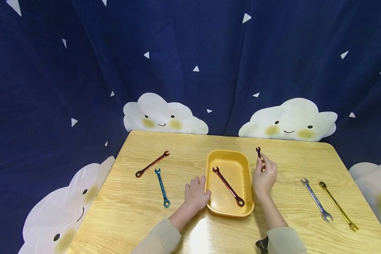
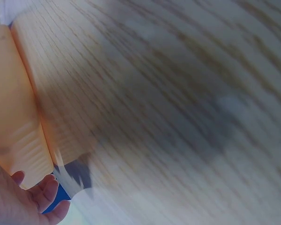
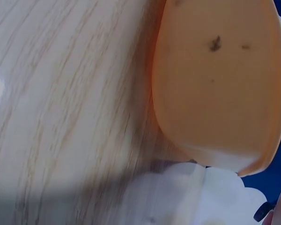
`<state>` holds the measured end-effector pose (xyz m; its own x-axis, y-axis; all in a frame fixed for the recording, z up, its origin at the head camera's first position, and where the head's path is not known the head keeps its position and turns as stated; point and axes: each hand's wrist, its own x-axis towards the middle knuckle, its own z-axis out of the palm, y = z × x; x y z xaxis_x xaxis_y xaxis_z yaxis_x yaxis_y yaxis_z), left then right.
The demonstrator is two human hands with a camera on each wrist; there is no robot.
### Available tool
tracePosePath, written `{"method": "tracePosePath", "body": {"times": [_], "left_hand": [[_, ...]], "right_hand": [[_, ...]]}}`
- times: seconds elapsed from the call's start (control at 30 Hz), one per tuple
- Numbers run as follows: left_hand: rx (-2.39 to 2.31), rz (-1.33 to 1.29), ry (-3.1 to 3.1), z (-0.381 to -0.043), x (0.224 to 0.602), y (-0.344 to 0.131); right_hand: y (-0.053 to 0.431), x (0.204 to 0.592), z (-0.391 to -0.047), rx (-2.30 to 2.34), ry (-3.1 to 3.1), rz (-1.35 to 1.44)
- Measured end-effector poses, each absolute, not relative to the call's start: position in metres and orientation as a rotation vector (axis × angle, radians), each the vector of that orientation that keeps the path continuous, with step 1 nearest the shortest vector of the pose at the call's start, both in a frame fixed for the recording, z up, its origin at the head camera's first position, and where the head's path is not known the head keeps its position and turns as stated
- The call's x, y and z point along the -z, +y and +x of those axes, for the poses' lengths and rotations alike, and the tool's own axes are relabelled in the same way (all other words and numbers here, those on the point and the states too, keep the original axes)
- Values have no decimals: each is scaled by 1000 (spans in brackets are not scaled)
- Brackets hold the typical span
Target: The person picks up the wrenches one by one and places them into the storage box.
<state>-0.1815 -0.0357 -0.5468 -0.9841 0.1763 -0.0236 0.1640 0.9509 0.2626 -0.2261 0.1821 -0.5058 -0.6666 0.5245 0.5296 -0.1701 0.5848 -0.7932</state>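
A yellow plastic tray point(image 1: 220, 211) stands on the table with a dark red wrench point(image 1: 227, 186) lying slantwise inside. My left hand point(image 1: 197, 194) is against the tray's left side, thumb at the rim and fingers relaxed; the left wrist view shows this hand point(image 2: 25, 199) beside the tray wall point(image 2: 16, 108). Just right of the tray, my right hand point(image 1: 265, 176) pinches a small dark wrench point(image 1: 258, 151), its open end pointing up and away. Only a bit of that hand enters the right wrist view, beside the tray point(image 3: 220, 93).
Left of the tray lie a red wrench point(image 1: 152, 164) and a teal wrench point(image 1: 162, 187). A silver-blue wrench point(image 1: 316, 199) and a gold wrench point(image 1: 338, 206) lie at the right. Behind the wooden table point(image 1: 177, 141) hangs a dark blue curtain point(image 1: 177, 31) with clouds.
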Motion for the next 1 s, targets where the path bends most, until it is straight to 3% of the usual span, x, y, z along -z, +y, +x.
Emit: {"method": "tracePosePath", "body": {"times": [1.0], "left_hand": [[-413,252,3060,-182,546,-35]], "right_hand": [[143,514,-218,-1091,-2113,-92]]}}
